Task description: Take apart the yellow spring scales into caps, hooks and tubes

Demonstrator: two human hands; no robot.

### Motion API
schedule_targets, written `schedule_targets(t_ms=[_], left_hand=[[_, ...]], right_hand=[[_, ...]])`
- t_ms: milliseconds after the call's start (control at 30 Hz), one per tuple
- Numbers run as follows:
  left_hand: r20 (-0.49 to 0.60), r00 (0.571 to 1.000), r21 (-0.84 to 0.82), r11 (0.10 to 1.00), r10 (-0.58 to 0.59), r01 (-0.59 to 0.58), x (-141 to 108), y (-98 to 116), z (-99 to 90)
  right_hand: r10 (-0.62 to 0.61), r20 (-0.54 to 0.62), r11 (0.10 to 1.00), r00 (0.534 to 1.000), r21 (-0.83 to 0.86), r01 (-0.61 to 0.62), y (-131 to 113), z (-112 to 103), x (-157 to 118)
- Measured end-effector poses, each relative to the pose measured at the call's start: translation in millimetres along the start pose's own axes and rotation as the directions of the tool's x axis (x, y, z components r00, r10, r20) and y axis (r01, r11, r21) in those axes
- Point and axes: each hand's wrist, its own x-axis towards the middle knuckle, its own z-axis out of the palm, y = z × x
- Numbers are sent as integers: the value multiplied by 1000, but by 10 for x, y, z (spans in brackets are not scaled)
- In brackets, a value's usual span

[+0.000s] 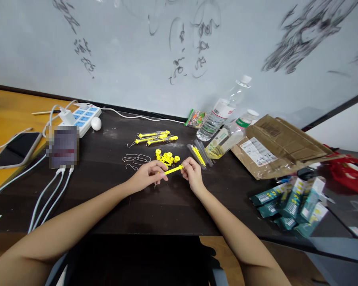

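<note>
Between my two hands is a slim yellow spring scale rod (173,171), held nearly level above the dark table. My left hand (150,173) pinches its left end, where a small metal hook seems to stick out below the fingers. At the other end, the fingertips of my right hand (192,173) close on a yellow end piece. Just behind lie loose yellow caps and rings (167,156). Several bent wire hooks (136,159) are left of them. Farther back rest assembled yellow spring scales (155,138). Clear tubes (207,153) and yellow strips (198,155) lie to the right.
Two plastic bottles (216,115) (228,137) and a snack packet (196,118) stand by the whiteboard. At right are a cardboard parcel (274,131) and green boxes (292,202). A power strip (88,119), cables, a phone (16,149) and a blurred-out device (63,147) occupy the left.
</note>
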Motion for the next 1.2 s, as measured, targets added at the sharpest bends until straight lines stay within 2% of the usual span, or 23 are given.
schedule_targets(t_ms=[100,200,433,567,667,767,867,933,1067,1133,1200], left_hand=[[-67,995,-203,978,-71,56,28,24,-34],[-146,973,-344,931,-178,119,53,24,-82],[-161,938,-422,880,-308,216,83,-10,-112],[-168,933,-469,858,-319,209,86,3,-103],[-135,925,-479,841,-354,252,83,11,-97],[-77,921,-494,818,-381,296,80,6,-85],[-51,928,-527,799,-369,288,75,11,-73],[-32,939,-546,793,-342,270,67,26,-70],[63,963,-569,783,-263,251,44,41,-64],[85,967,-584,774,-240,244,35,27,-58],[83,971,-606,762,-225,229,30,5,-50]], right_hand=[[14,73,1000,997,-3,-14,13,-6,-1],[26,138,1000,990,2,-26,21,-15,6],[-19,181,1000,983,-17,23,7,-12,-13],[-124,157,963,980,-219,157,-4,-7,-19],[-265,128,826,956,-481,294,-32,4,-43],[-384,176,619,907,-680,393,-81,36,-104],[-469,268,445,841,-751,487,-125,72,-175],[-517,288,378,806,-768,517,-144,84,-201],[-617,231,320,752,-800,508,-156,64,-196],[-690,245,265,681,-790,553,-146,57,-197],[-758,321,174,567,-739,651,-126,76,-220]])
